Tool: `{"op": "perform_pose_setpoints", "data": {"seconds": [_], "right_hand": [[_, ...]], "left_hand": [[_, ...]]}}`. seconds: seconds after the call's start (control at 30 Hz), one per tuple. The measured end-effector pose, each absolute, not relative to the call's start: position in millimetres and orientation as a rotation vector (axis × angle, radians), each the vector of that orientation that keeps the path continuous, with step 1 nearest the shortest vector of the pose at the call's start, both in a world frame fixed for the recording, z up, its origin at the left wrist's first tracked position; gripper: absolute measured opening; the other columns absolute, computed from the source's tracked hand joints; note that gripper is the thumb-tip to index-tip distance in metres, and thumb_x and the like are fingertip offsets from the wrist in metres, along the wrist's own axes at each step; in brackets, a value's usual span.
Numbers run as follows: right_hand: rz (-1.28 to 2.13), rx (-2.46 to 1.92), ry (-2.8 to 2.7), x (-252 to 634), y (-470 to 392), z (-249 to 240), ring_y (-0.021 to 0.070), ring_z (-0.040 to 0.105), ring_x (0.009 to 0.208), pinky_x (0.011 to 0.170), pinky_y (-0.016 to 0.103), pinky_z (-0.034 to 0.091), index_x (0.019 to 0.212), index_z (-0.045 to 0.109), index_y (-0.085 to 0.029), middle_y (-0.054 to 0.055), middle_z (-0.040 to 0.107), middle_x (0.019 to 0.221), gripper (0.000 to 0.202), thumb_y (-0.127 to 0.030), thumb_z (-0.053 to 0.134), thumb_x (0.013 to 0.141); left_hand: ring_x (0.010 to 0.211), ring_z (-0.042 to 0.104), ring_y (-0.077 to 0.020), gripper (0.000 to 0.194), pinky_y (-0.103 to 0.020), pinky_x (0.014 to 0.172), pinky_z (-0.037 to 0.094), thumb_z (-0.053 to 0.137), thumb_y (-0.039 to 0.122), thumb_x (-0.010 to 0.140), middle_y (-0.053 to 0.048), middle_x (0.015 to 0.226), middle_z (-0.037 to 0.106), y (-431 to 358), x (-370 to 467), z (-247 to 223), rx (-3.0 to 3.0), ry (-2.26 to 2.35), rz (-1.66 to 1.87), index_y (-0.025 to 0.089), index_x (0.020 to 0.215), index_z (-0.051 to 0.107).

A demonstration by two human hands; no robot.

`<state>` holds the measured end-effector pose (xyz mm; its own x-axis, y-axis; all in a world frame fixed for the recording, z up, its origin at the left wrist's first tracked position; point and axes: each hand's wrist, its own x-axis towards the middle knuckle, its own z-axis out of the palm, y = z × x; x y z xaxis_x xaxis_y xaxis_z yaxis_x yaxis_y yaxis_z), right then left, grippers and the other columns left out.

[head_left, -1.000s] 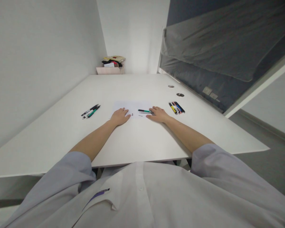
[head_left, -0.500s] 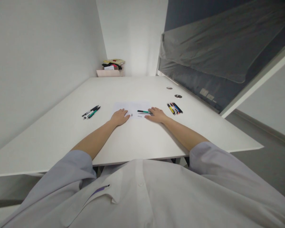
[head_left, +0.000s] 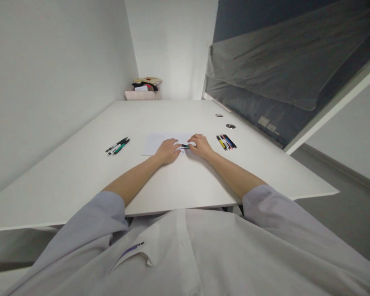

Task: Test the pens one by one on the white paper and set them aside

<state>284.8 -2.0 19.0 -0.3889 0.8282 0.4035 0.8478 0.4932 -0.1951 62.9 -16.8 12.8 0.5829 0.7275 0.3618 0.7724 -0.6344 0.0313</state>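
My left hand (head_left: 168,151) lies over a white sheet of paper (head_left: 156,142), palm down, its fingers stretched and slightly apart. Its fingertips reach the left end of a green-and-black pen (head_left: 185,145). From the other side, my right hand (head_left: 201,146) bends its thumb and fingers around the right part of this pen. A thin dark stick like a refill (head_left: 185,148) lies just below the pen, partly hidden by the hands. A tiny spring-like piece (head_left: 181,152) shows beside my left thumb.
On the left lie several pens (head_left: 119,146) in black, white and green. Several coloured pens (head_left: 226,142) lie in a row on the right. Two round metal discs (head_left: 230,126) sit farther back by the dark partition (head_left: 249,111). A box with cloth items (head_left: 140,95) stands at the far edge.
My left hand has slid right, toward the pen, covering a small piece that showed on the paper. My right hand has raised its knuckles and bent its fingers at the pen.
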Motion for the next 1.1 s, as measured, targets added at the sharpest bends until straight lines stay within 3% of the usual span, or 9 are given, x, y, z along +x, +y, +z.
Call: {"op": "perform_pose_setpoints", "data": {"seconds": [0.27,0.63,0.83,1.1], "right_hand": [[-0.082,-1.416,-2.368,280,-9,21,0.0296,0.053,0.107,0.091,0.042,0.039,0.106,0.079,-0.019,0.014,0.067,0.107,0.029,-0.024,0.055,0.091],[0.015,-1.542,-2.336,264,-14,20,0.0303,0.053,0.108,0.090,0.041,0.039,0.102,0.080,-0.020,0.013,0.068,0.110,0.028,-0.027,0.055,0.092],[0.060,-1.581,-2.311,262,-15,22,0.0313,0.052,0.110,0.090,0.041,0.039,0.102,0.079,-0.020,0.013,0.068,0.112,0.026,-0.028,0.056,0.091],[-0.018,-1.437,-2.394,270,-11,13,0.0298,0.052,0.108,0.091,0.041,0.039,0.103,0.076,-0.016,0.015,0.066,0.112,0.025,-0.020,0.054,0.091]], "left_hand": [[0.122,0.057,-0.0252,0.028,-0.047,0.109,0.042,0.051,0.026,0.094,-0.009,0.127,0.067,-14,63,13,-2.736,-1.261,-0.645,0.023,0.106,0.076],[0.118,0.060,-0.0275,0.016,-0.048,0.106,0.044,0.063,0.027,0.086,-0.007,0.120,0.071,-8,63,14,-2.766,-1.381,-0.684,0.023,0.087,0.079],[0.115,0.062,-0.0270,0.015,-0.044,0.105,0.047,0.063,0.023,0.083,-0.008,0.118,0.072,-8,63,13,-2.766,-1.476,-0.703,0.022,0.082,0.078],[0.112,0.063,-0.0271,0.017,-0.048,0.107,0.044,0.059,0.021,0.083,-0.009,0.113,0.073,-10,54,14,-2.724,-1.373,-0.796,0.020,0.083,0.076]]}}
